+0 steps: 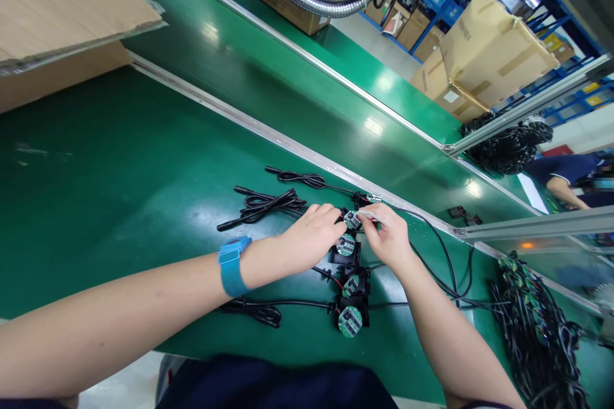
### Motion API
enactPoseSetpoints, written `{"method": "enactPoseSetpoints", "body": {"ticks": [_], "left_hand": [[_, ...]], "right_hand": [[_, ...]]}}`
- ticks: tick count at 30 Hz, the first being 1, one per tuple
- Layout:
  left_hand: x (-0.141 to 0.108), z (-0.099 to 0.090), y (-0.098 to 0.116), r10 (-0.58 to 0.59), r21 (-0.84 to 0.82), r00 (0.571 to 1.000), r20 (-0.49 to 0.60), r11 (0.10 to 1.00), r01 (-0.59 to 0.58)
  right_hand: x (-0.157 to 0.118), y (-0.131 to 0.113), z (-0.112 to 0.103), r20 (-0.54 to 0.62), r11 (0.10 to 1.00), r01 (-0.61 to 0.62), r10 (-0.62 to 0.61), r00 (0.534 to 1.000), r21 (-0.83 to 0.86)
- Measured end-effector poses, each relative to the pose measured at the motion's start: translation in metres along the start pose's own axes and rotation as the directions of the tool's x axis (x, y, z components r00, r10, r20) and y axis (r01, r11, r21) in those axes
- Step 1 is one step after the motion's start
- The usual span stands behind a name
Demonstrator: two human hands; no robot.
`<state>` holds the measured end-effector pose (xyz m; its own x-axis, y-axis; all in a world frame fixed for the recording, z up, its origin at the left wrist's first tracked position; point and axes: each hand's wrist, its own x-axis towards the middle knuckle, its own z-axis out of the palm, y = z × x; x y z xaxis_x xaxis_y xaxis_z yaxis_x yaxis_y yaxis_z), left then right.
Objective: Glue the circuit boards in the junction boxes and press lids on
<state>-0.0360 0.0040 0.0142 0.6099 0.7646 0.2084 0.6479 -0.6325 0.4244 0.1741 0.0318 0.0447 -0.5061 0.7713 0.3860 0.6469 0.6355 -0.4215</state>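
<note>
My left hand [314, 239], a blue strap on its wrist, is closed with fingertips at the left edge of a small round green circuit board [352, 220]. My right hand [388, 236] pinches a thin whitish strip [375, 216] against that board's right side; its exact kind is unclear. Just nearer lies another round circuit board [345, 244] on a black housing. Further boards sit in the same row, one tilted [351, 285] and one nearest me [350, 321]. Another board [373, 199] shows beyond my right hand. Black cables run out from the housings to both sides.
Coiled black cables [271, 204] lie left of the row on the green table [119, 204]. At right is a heap of cables with boards [537, 332]. A cardboard box [62, 77] stands at upper left. Metal rails [297, 147] border the table's back; a person [570, 179] is beyond.
</note>
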Motion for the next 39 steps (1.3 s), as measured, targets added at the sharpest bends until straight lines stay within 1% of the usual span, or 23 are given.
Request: {"method": "enactPoseSetpoints", "body": {"ticks": [5, 9, 13, 18, 20, 23, 29, 33, 39], "left_hand": [[-0.004, 0.008, -0.002, 0.002, 0.016, 1.000, -0.004, 1.000, -0.002], [-0.004, 0.009, -0.002, 0.001, 0.017, 1.000, -0.002, 1.000, -0.001], [-0.004, 0.010, -0.001, -0.011, -0.014, 1.000, -0.003, 1.000, 0.011], [-0.006, 0.012, 0.000, -0.008, -0.014, 1.000, -0.024, 1.000, 0.007], [-0.006, 0.012, 0.000, -0.002, 0.000, 1.000, -0.026, 1.000, 0.002], [-0.006, 0.011, 0.000, -0.005, 0.026, 1.000, -0.011, 1.000, 0.006], [-0.006, 0.010, 0.001, -0.013, 0.032, 1.000, 0.004, 0.999, 0.013], [-0.006, 0.010, 0.001, -0.011, 0.033, 1.000, 0.000, 0.999, 0.011], [-0.006, 0.013, 0.000, -0.004, 0.033, 1.000, -0.023, 0.999, 0.004]], "right_hand": [[-0.004, -0.001, -0.004, 0.004, 1.000, -0.010, 0.010, 1.000, -0.001], [-0.010, 0.000, -0.010, -0.008, 1.000, -0.013, 0.012, 1.000, -0.011], [-0.013, -0.001, -0.013, -0.010, 0.999, -0.040, 0.040, 0.999, -0.024], [-0.006, -0.010, -0.010, -0.071, 0.999, -0.037, 0.037, 0.997, -0.001], [-0.002, -0.013, -0.006, -0.062, 0.999, -0.031, 0.032, 0.998, 0.021], [0.004, -0.014, 0.003, -0.015, 0.998, -0.025, 0.025, 1.000, 0.049], [0.007, -0.008, 0.014, 0.039, 0.997, -0.001, -0.002, 0.999, 0.079], [0.005, -0.007, 0.010, 0.064, 0.998, 0.005, -0.009, 0.998, 0.061], [0.000, -0.007, 0.001, 0.031, 0.999, -0.014, 0.013, 0.999, 0.043]]}}
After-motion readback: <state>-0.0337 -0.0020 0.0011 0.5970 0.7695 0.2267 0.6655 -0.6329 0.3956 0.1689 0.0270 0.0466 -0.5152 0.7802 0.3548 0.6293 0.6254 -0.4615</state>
